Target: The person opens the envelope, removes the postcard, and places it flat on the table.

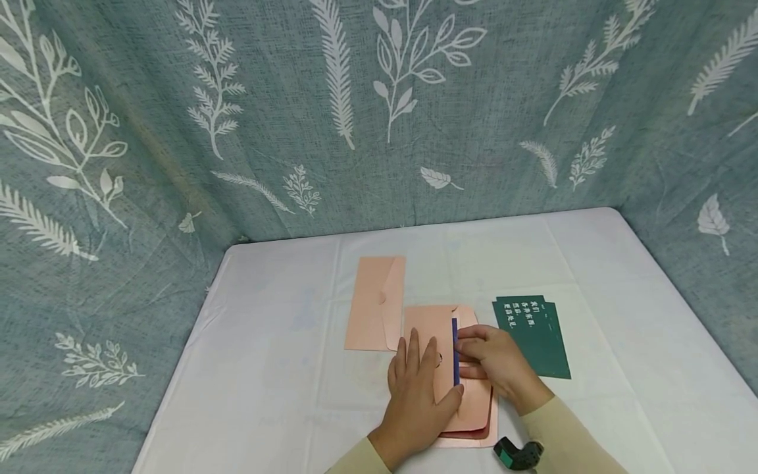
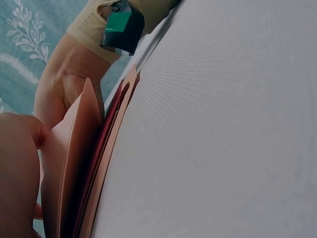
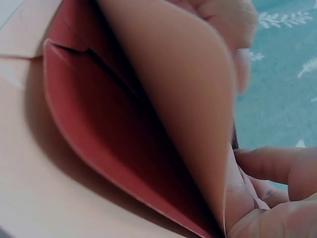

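Observation:
My left hand (image 1: 411,398) lies with spread fingers on a pink envelope (image 1: 432,322) in the head view, its thumb near the lower edge of a narrow dark blue card (image 1: 455,352). From the right, my right hand (image 1: 497,362) pinches the blue card, most of which is hidden. The right wrist view shows a raised pink paper layer (image 3: 183,79) over a red envelope (image 3: 104,134), with fingers (image 3: 267,163) at its edge. Stacked layers of pink paper (image 2: 79,129) and red paper (image 2: 101,139) stand slightly apart in the left wrist view.
Another pink envelope (image 1: 373,303) lies behind and left of the stack. Dark green cards (image 1: 539,342) with white writing lie to the right on the white-covered table (image 1: 284,329). A black and green device (image 1: 518,454) sits by my right sleeve. Patterned cloth (image 1: 355,164) hangs behind.

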The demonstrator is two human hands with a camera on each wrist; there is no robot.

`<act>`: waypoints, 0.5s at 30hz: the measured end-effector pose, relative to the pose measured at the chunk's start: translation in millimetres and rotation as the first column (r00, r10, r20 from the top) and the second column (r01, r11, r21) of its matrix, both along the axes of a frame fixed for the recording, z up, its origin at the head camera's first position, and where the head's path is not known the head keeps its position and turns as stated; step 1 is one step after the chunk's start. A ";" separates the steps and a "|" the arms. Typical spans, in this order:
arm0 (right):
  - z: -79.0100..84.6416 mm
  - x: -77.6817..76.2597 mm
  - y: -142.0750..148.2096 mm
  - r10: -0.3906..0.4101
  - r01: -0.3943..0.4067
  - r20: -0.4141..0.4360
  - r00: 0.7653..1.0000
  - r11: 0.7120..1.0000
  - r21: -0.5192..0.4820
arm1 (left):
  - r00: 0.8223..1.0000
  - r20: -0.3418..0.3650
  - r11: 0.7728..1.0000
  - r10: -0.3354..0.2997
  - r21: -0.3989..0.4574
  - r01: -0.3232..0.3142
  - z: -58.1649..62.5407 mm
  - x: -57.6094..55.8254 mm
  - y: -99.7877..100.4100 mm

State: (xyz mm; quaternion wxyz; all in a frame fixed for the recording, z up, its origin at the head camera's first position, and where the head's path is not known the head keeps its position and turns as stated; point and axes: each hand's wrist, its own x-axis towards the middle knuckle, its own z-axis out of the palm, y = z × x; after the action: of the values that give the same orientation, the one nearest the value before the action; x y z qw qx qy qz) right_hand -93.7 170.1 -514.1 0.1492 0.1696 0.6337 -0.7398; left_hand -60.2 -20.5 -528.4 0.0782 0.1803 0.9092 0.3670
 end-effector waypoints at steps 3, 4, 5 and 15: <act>1.7 1.0 2.8 -0.015 0.015 0.001 1.000 1.000 0.001 | 1.000 0.001 1.000 -0.006 -0.013 0.006 -0.5 0.6 -0.4; 2.8 1.5 4.0 -0.021 0.021 -0.001 1.000 1.000 0.007 | 1.000 0.002 1.000 -0.007 -0.019 0.007 -0.7 0.7 -0.5; 3.7 1.8 5.3 -0.030 0.030 -0.003 1.000 0.999 0.016 | 1.000 0.003 1.000 -0.008 -0.023 0.008 -0.8 0.9 -0.6; 10.3 1.2 21.0 -0.065 0.066 -0.018 0.998 0.991 0.119 | 1.000 -0.008 0.999 -0.005 -0.036 0.004 -0.5 0.7 0.4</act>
State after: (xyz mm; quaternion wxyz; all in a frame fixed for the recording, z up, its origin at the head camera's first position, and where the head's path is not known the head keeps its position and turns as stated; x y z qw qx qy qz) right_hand -92.6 191.1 -503.8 0.1100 0.1937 0.6720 -0.7063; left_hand -59.5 -20.2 -528.9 0.0787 0.1824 0.9156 0.3497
